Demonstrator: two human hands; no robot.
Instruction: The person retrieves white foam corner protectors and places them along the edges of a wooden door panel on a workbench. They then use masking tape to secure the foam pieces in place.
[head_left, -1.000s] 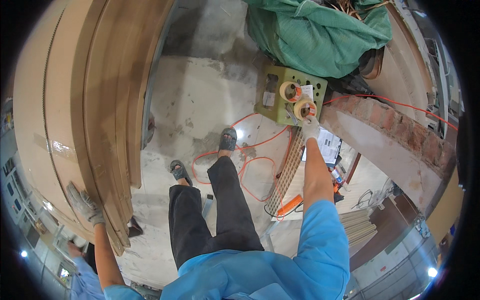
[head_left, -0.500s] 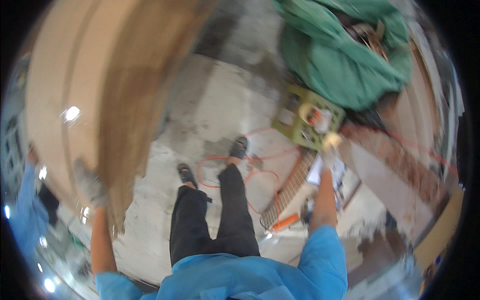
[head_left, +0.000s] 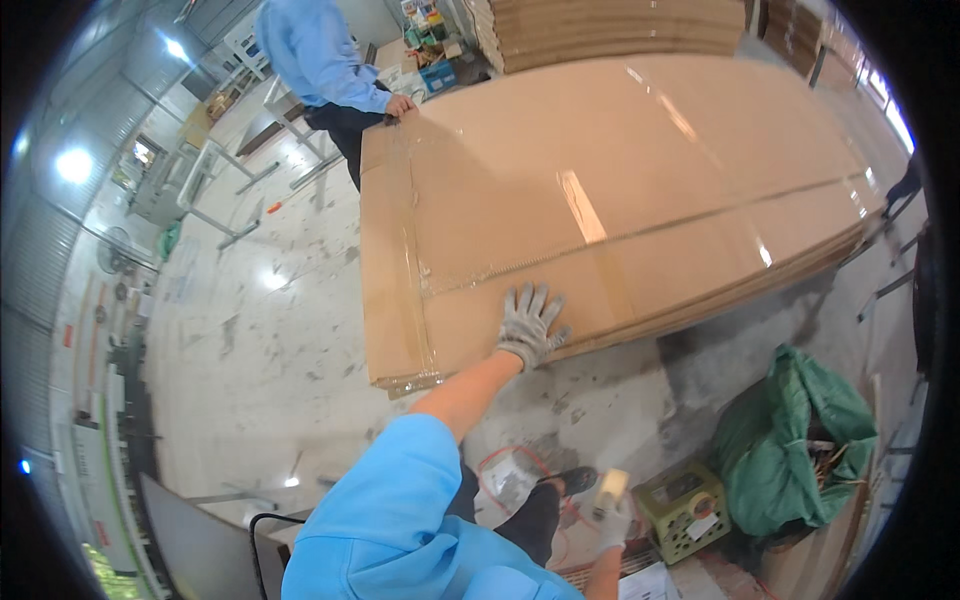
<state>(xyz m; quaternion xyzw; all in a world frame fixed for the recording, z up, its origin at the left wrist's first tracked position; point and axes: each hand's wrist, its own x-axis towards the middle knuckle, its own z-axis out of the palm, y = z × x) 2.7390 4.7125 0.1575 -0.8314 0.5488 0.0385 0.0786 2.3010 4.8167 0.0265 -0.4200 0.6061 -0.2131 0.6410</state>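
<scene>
A large, flat cardboard carton [head_left: 640,170] lies across the middle, with strips of shiny packing tape along its seams. My left hand [head_left: 530,328], in a grey work glove, rests flat on its near part with fingers spread. Lower right, my gloved right hand [head_left: 614,526] is closed around a yellowish roll of tape [head_left: 611,488], held away from the carton above the floor. Blur and the small size hide the roll's details. At the carton's far left corner, another person's hand [head_left: 400,106] touches its edge.
A green crate [head_left: 682,512] stands beside a green sack [head_left: 790,445] with scraps inside, lower right. An orange-red hose [head_left: 515,452] lies on the floor near my feet. More stacked cartons [head_left: 610,30] stand behind. White metal stands [head_left: 215,185] are at the far left.
My view has swung up and left, bringing the whole carton top and the other person into sight. My left hand has gone from the carton's side to flat on its top; my right hand keeps the roll.
</scene>
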